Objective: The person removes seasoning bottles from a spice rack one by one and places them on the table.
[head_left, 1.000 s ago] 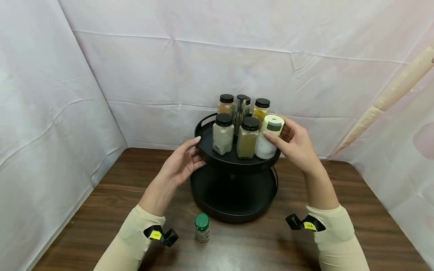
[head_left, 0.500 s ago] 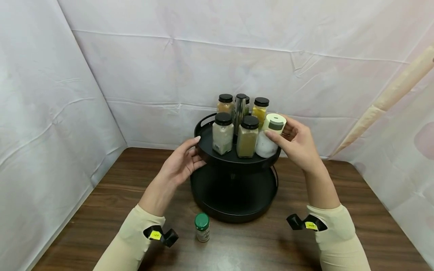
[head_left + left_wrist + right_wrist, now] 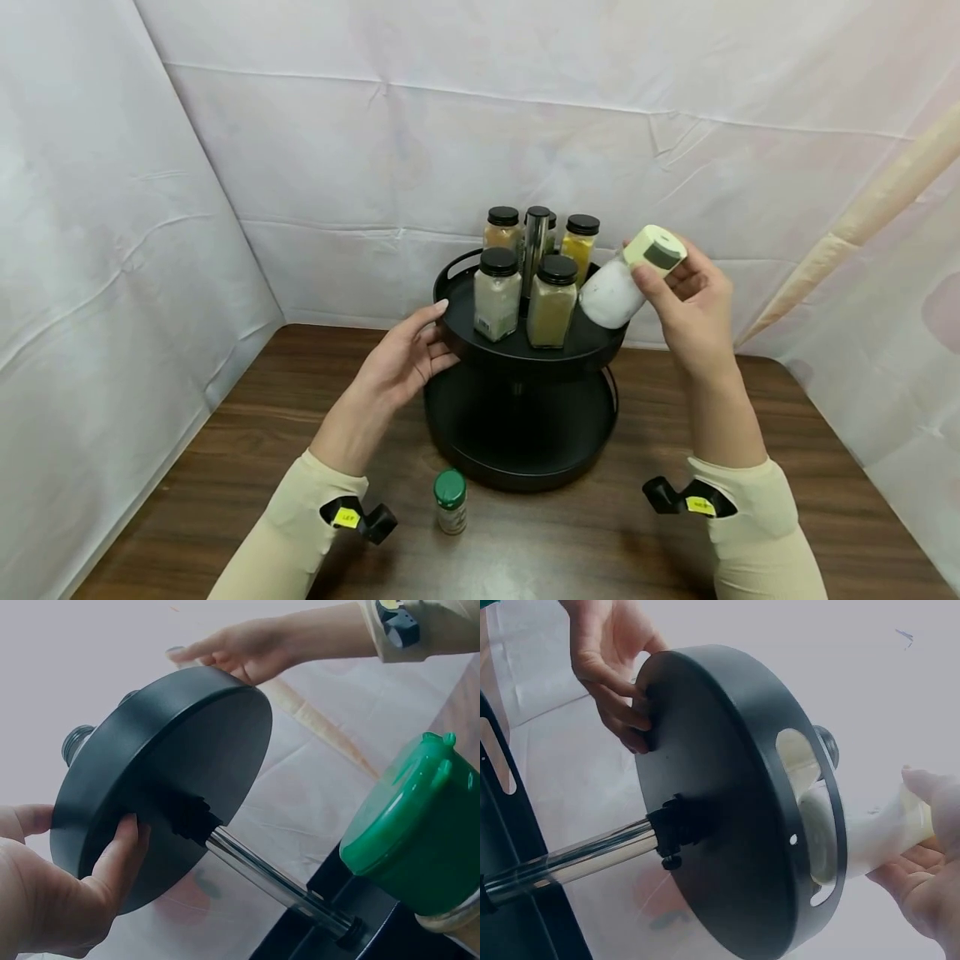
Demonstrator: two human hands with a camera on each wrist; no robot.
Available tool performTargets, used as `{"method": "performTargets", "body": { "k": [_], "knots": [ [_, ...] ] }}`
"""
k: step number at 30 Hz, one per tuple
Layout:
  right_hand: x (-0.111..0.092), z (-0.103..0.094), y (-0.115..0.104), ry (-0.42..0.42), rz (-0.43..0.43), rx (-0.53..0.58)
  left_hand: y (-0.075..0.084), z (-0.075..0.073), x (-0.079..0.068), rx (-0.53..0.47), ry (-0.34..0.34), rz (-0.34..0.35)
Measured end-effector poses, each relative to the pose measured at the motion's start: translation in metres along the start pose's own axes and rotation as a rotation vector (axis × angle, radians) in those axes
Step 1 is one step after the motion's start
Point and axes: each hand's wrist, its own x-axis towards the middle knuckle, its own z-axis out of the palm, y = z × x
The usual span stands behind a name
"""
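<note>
On the table stands a black two-tier turntable (image 3: 536, 362). My left hand (image 3: 401, 367) grips the left edge of its upper tray, thumb at the rim and fingers below. In the left wrist view the fingertips (image 3: 127, 829) lie against the tray's underside. My right hand (image 3: 701, 312) holds a white shaker bottle (image 3: 611, 293) by its pale green cap. The bottle leans over the tray's right rim, cap to the right. In the right wrist view its base shows through the slot in the rim. Two square spice jars (image 3: 551, 312) stand in front of the tray's central post (image 3: 536, 242).
Several more black-lidded jars, one of them yellow (image 3: 579, 250), stand at the back of the upper tray. A small green-capped jar (image 3: 451, 500) sits on the wooden table (image 3: 247, 475) before the lower tray (image 3: 517, 477). White cloth (image 3: 450, 108) hangs behind.
The right hand has moved up and to the right with the shaker bottle, which has gone from upright on the tray to tilted. The left hand keeps its grip on the tray.
</note>
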Motion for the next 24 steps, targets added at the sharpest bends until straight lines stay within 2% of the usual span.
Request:
{"method": "performTargets", "body": {
  "k": [7,24],
  "knots": [
    [0.001,0.004,-0.010,0.053,-0.085,0.052,0.000,-0.001,0.000,-0.002,0.011,-0.002],
    [-0.009,0.018,-0.045,0.039,-0.110,0.124,-0.001,0.000,0.000,-0.003,0.002,0.008]
  ]
}}
